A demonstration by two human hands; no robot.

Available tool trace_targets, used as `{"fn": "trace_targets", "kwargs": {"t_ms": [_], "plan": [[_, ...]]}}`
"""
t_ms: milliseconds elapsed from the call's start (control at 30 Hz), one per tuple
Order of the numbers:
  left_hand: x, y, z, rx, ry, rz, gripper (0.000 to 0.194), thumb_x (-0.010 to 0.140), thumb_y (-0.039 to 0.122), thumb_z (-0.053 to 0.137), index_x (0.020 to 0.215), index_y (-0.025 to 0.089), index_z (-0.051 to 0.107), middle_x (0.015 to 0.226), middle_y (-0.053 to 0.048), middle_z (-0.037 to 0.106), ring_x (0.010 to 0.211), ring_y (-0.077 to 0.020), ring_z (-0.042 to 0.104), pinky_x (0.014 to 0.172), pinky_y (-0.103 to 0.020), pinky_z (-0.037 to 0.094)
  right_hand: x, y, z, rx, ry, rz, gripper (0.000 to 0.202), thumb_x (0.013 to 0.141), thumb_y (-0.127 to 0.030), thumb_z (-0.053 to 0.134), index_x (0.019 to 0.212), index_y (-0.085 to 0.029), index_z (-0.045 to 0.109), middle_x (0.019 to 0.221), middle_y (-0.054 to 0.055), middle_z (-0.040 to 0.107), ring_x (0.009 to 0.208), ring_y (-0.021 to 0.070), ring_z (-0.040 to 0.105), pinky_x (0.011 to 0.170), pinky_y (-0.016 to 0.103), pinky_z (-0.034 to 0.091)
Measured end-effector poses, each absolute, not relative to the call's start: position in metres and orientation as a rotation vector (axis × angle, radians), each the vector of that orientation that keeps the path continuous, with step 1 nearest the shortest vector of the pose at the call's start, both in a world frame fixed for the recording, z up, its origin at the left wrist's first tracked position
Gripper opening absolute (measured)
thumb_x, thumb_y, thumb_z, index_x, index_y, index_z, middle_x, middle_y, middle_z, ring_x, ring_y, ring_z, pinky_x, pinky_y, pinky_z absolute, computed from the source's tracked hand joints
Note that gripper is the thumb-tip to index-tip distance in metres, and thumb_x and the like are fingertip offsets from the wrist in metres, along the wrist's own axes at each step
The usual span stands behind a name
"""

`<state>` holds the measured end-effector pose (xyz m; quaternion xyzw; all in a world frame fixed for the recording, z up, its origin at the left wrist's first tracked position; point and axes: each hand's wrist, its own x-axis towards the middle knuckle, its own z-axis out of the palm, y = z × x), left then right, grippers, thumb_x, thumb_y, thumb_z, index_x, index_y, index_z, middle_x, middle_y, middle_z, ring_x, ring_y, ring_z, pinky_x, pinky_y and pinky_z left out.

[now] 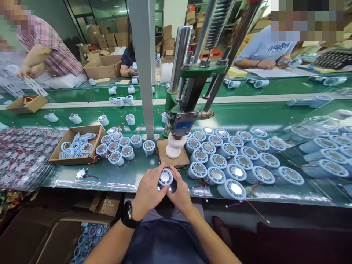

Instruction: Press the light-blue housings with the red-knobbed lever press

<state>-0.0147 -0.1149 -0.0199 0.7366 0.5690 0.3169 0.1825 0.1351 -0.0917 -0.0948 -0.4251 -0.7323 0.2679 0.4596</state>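
Both of my hands are closed around one light-blue round housing with a silver disc in its slotted top face. My left hand, with a black watch on the wrist, grips its left side. My right hand wraps the right side, thumbs meeting at the near edge. Just beyond stands a green hand press, its white round pressing head over a brown board. Similar housings stand in rows to the right of the press, and a smaller group stands to the left.
A cardboard box of light-blue rings sits left, beside a stack of wired parts. A small white star-shaped part lies near the table edge. A grey post rises behind. Several people work across the green conveyor. An open carton stands below.
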Motion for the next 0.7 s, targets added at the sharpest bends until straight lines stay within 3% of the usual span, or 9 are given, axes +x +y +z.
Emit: {"fn": "trace_targets", "kwargs": {"t_ms": [267,433,533,700], "plan": [[-0.011,-0.117,-0.031,1.912,1.634,0.992,0.069,0.080,0.015,0.061,0.145,0.023,0.039,0.131,-0.010,0.060,0.122,-0.0274,0.054,0.105,-0.045,0.046,0.134,-0.092,-0.093,-1.031,-1.804,0.676,0.082,0.081,-0.015,0.057,0.155,-0.018,0.021,0.126,0.011,0.063,0.115,0.0203,0.065,0.097,0.033,0.057],[-0.011,-0.119,-0.040,1.784,1.590,1.047,0.068,0.080,0.015,0.060,0.144,0.023,0.038,0.137,-0.012,0.055,0.129,-0.0276,0.050,0.110,-0.046,0.041,0.135,-0.094,-0.091,-1.034,-1.956,0.594,0.075,0.081,-0.008,0.048,0.153,-0.020,0.032,0.141,0.012,0.052,0.130,0.0226,0.054,0.107,0.039,0.051],[-0.005,-0.119,-0.052,1.743,1.568,1.089,0.061,0.084,0.017,0.055,0.143,0.021,0.039,0.143,-0.013,0.050,0.134,-0.0269,0.046,0.113,-0.047,0.037,0.138,-0.096,-0.089,-1.073,-2.099,0.544,0.077,0.081,-0.004,0.042,0.155,-0.021,0.029,0.145,0.013,0.046,0.134,0.0238,0.049,0.108,0.041,0.050],[0.001,-0.117,-0.058,1.657,1.567,1.119,0.054,0.079,0.019,0.057,0.132,0.019,0.049,0.132,-0.012,0.061,0.121,-0.0261,0.058,0.106,-0.042,0.045,0.164,-0.084,-0.036,-1.022,-2.423,0.476,0.072,0.084,-0.013,0.052,0.153,-0.018,0.033,0.141,0.015,0.048,0.129,0.0278,0.052,0.102,0.044,0.054]]}}
